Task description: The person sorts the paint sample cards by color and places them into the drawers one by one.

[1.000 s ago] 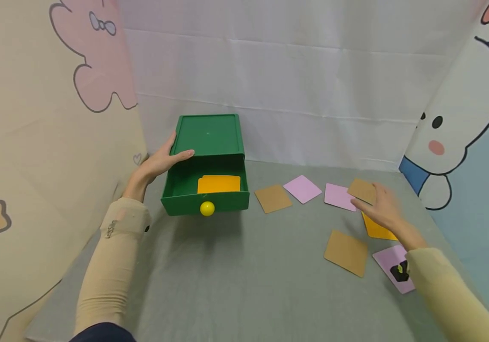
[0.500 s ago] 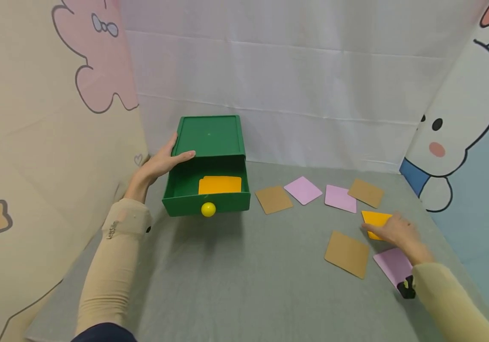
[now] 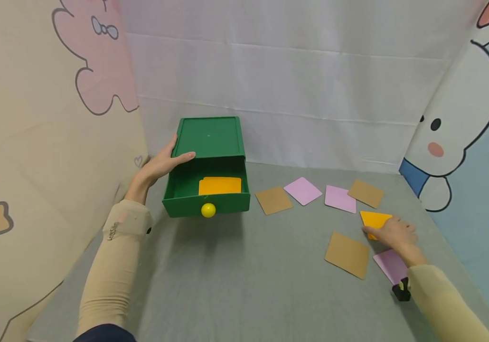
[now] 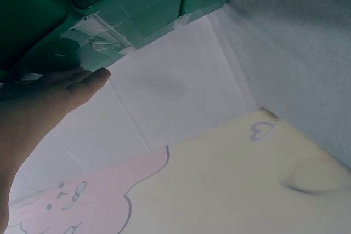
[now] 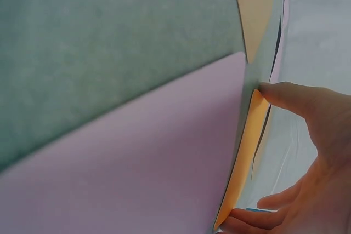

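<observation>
My left hand [image 3: 159,166] holds a green drawer box [image 3: 209,137] by its left side, thumb lying along the front edge of the top. Its drawer [image 3: 231,203], with a yellow knob [image 3: 208,210], is pulled out and holds orange cards [image 3: 220,186]. Taped green plastic [image 4: 109,31] shows above the left hand in the left wrist view. Over at the right, my right hand [image 3: 398,232] pinches an orange card [image 3: 374,219] between thumb and fingers at opposite edges. In the right wrist view this orange card [image 5: 247,146] bows slightly.
A pink card [image 3: 391,263] lies partly behind the right wrist. Left of it lies a brown card [image 3: 347,255]. Farther back are pink cards [image 3: 303,191] [image 3: 340,198] and brown cards [image 3: 273,200] [image 3: 366,193]. Fabric walls [image 3: 313,95] bound the grey table [image 3: 278,285].
My right hand has let go of a brown card, which now overlaps a pink card, and has moved nearer to take hold of the orange card. My left hand stays at the box.
</observation>
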Demonstrator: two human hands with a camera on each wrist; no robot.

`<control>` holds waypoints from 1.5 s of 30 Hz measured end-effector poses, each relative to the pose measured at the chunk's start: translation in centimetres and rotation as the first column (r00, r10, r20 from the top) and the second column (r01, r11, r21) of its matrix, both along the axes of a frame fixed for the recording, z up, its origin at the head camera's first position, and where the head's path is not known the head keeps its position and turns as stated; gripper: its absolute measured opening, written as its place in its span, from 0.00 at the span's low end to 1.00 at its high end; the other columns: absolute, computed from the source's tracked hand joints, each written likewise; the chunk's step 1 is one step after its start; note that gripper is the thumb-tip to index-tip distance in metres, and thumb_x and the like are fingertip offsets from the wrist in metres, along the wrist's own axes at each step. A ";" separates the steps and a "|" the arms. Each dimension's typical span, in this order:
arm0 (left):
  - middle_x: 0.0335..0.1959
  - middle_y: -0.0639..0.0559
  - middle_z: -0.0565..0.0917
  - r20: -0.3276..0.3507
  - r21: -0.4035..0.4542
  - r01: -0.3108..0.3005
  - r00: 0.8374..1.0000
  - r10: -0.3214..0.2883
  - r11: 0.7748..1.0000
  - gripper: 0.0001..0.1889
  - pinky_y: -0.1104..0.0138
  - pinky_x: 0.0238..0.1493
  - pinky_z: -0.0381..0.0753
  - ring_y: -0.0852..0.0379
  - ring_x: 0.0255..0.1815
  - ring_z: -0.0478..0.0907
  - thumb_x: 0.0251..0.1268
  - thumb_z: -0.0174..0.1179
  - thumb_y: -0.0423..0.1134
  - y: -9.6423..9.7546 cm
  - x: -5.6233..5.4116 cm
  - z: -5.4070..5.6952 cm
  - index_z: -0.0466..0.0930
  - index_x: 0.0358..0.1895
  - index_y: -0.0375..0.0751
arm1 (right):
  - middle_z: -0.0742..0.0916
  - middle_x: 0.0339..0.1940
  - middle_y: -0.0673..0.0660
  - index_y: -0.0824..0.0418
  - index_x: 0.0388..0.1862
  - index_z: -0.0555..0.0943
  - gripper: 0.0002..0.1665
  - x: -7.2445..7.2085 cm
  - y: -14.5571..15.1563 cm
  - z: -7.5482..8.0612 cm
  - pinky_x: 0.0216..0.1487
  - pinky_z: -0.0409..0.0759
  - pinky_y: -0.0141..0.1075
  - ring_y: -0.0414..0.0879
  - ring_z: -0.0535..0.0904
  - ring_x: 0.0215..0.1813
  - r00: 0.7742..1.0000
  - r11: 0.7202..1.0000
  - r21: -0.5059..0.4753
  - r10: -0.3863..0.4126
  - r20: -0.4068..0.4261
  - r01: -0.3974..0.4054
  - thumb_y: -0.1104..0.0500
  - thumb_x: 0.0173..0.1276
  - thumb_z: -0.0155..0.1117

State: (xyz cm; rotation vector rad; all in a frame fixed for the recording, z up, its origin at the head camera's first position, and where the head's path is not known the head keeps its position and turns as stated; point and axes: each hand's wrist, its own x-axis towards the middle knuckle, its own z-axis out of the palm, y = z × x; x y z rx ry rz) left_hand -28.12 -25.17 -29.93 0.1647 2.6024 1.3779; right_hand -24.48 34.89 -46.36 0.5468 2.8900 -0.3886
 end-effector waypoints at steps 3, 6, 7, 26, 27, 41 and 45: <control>0.79 0.52 0.25 0.002 0.000 -0.003 1.000 0.003 1.000 0.52 0.40 0.77 0.36 0.46 0.81 0.28 0.68 0.53 0.58 -0.1 0.0 0.1 0.18 0.76 0.54 | 0.64 0.53 0.90 0.87 0.61 0.52 0.61 -0.1 0.1 0.0 0.56 0.61 0.69 0.79 0.59 0.52 1.000 1.000 -0.023 -0.002 -0.008 0.002 0.35 0.58 0.61; 0.79 0.51 0.26 0.003 0.008 0.004 1.000 -0.004 1.000 0.52 0.40 0.77 0.37 0.45 0.81 0.29 0.68 0.53 0.56 0.1 0.4 0.5 0.18 0.76 0.53 | 0.62 0.55 0.90 0.87 0.62 0.51 0.63 -0.2 0.2 0.1 0.58 0.58 0.71 0.81 0.57 0.56 1.000 0.999 -0.049 -0.003 -0.010 0.002 0.34 0.57 0.61; 0.79 0.51 0.26 0.002 0.009 0.006 1.000 -0.006 1.000 0.52 0.40 0.77 0.37 0.45 0.81 0.29 0.68 0.53 0.55 0.1 0.4 0.5 0.18 0.76 0.53 | 0.62 0.56 0.90 0.87 0.63 0.51 0.64 -0.2 0.1 0.2 0.58 0.57 0.71 0.81 0.57 0.56 1.000 0.998 -0.056 -0.001 -0.012 0.000 0.33 0.57 0.61; 0.80 0.50 0.28 -0.001 0.001 0.010 1.000 -0.010 1.000 0.51 0.40 0.76 0.37 0.45 0.81 0.30 0.69 0.53 0.56 -0.1 0.2 0.4 0.20 0.77 0.51 | 0.74 0.44 0.78 0.82 0.58 0.62 0.59 -0.6 -3.8 3.1 0.41 0.68 0.54 0.66 0.69 0.42 0.967 0.983 0.004 0.180 -0.178 -0.182 0.28 0.57 0.59; 0.80 0.50 0.28 0.000 0.001 0.010 1.000 -0.010 1.000 0.51 0.40 0.76 0.38 0.45 0.81 0.30 0.68 0.53 0.56 -0.1 0.1 0.4 0.20 0.77 0.52 | 0.74 0.44 0.78 0.82 0.59 0.61 0.59 -0.7 -4.1 3.3 0.41 0.68 0.53 0.66 0.69 0.42 0.963 0.981 0.003 0.190 -0.189 -0.193 0.28 0.57 0.59; 0.80 0.50 0.27 0.009 0.007 0.018 1.000 -0.018 1.000 0.51 0.39 0.76 0.38 0.44 0.81 0.30 0.69 0.53 0.55 0.0 0.4 0.8 0.18 0.76 0.53 | 0.74 0.48 0.76 0.79 0.60 0.63 0.56 -1.2 -7.8 5.8 0.43 0.71 0.56 0.66 0.69 0.45 0.910 0.949 0.003 0.303 -0.284 -0.315 0.31 0.58 0.61; 0.80 0.49 0.28 0.010 0.010 0.018 1.000 -0.019 1.000 0.51 0.39 0.76 0.39 0.43 0.80 0.31 0.69 0.53 0.55 0.0 0.4 0.8 0.19 0.76 0.52 | 0.75 0.46 0.74 0.78 0.59 0.64 0.54 -1.3 -8.9 6.2 0.43 0.69 0.53 0.64 0.69 0.45 0.887 0.935 0.012 0.341 -0.312 -0.355 0.31 0.58 0.62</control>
